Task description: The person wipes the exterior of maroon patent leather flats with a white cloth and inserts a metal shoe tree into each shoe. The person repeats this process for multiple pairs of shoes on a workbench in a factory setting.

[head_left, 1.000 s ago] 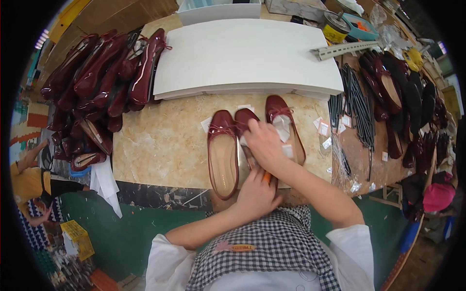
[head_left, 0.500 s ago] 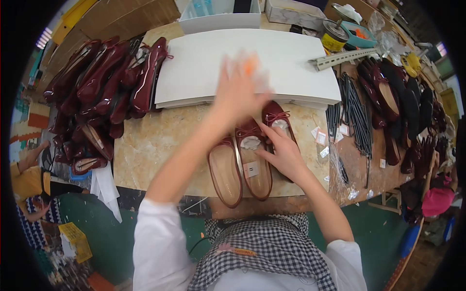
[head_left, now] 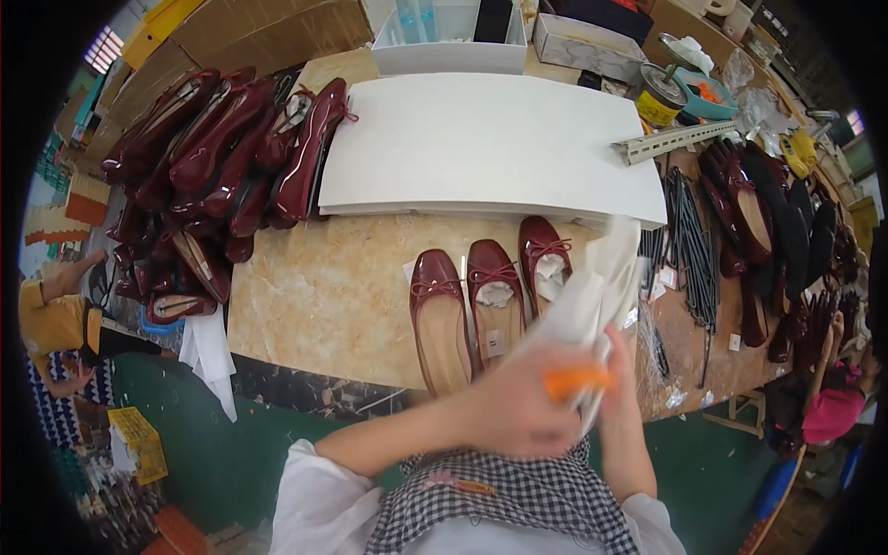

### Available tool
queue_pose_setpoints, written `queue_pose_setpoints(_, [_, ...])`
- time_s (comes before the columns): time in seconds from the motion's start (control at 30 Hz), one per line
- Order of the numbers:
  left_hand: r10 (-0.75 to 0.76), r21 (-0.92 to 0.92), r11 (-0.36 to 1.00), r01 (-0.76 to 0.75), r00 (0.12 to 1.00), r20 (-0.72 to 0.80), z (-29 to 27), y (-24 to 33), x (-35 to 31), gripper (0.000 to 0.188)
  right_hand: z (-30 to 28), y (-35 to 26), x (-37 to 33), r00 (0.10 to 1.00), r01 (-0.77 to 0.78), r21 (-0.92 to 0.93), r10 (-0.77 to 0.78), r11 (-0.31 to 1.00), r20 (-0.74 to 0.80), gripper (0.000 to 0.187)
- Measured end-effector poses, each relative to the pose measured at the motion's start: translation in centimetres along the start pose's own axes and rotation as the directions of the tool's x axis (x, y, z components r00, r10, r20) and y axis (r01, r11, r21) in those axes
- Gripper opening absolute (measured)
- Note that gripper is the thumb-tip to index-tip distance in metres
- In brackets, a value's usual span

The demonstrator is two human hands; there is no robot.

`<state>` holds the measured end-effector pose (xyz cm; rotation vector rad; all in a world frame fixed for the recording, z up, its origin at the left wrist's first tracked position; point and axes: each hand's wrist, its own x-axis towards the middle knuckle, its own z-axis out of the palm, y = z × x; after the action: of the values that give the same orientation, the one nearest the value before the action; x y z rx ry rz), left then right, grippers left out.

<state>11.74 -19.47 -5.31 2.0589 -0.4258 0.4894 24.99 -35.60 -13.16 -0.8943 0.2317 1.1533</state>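
In front of my apron, right of centre, both hands grip a crumpled sheet of white paper (head_left: 601, 287), smeared by motion. My left hand (head_left: 518, 407) is closed on its lower part, with a small blurred orange object (head_left: 578, 380) at its fingers whose kind I cannot make out. Closed against the paper's right side is my right hand (head_left: 622, 388). Before them stand dark red patent ballet flats with bows: a left one (head_left: 435, 277), a middle one (head_left: 490, 264) with white stuffing and a small label inside, and a right one (head_left: 544, 242), also stuffed, partly hidden by the paper.
A stack of white sheets (head_left: 490, 139) lies across the bench. Piles of red flats (head_left: 222, 148) stand left, and more flats (head_left: 745, 208) right, beside black sticks (head_left: 689, 268). A metal strip (head_left: 675, 143) and a tin (head_left: 659, 97) are at back right. Other people work at both sides.
My left hand has come back from the white stack, orange object with it. My right hand has left the flats. Both now hold white paper. The view has shifted slightly.
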Motion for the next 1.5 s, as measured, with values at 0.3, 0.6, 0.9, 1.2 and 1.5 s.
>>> queue_pose_setpoints(0.3, [-0.595,-0.290,0.766,0.574,0.460,-0.660,-2.8,-3.9,-4.3,0.045,11.2,1.5,-1.0,0.679,0.721,-0.667,-0.381,0.187,0.627,0.077])
queue_pose_setpoints(0.6, [-0.315,0.520,0.734,0.437,0.897,-0.309,-0.4,-2.9,-13.5,0.020,11.1,4.1,6.6,0.902,0.426,-0.799,-0.126,0.424,0.413,0.026])
queue_pose_setpoints(0.9, [-0.394,0.527,0.723,0.447,0.893,-0.217,3.8,-3.3,-10.3,0.021,12.4,8.7,11.0,0.620,0.550,-0.464,-0.032,-0.694,0.784,0.032])
queue_pose_setpoints(1.2, [-0.314,0.548,0.750,0.371,0.928,-0.198,4.0,-3.6,-10.6,0.016,10.9,6.2,13.8,0.560,0.525,-0.647,-0.348,-0.552,0.752,0.051])
queue_pose_setpoints(1.5, [-0.846,-0.137,0.402,0.905,0.311,-0.432,0.2,-5.1,-10.8,0.051,-12.8,-16.1,7.4,0.374,-0.180,-0.939,-0.903,-0.292,0.209,0.017])
